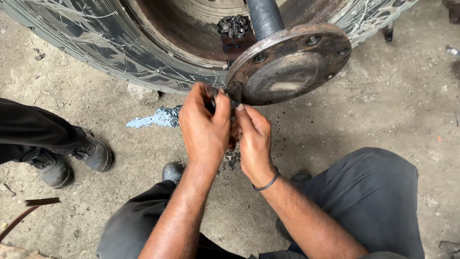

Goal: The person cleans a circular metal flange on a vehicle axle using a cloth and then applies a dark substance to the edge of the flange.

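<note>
Head view looks down on a squatting person working at the lower left rim of a rusty round flange [289,64], which sits at the end of a dark shaft [264,17] projecting from the hub of a large tyre [103,45]. Left hand [205,127] is closed, thumb and fingers pinched on a small dark part [211,100] held just against the flange edge; what kind of part it is cannot be made out. Right hand [254,139] is curled narrow, fingertips meeting the same spot from the other side, a dark band on its wrist. Judged from its look, the flange is heavy, stiff steel, greasy and likely slippery; its rim offers the surest hold, while the small part calls for a fingertip pinch. Loose nuts [234,26] lie heaped inside the hub. Another person's boots [72,160] stand on the concrete floor [383,115] at left.
</note>
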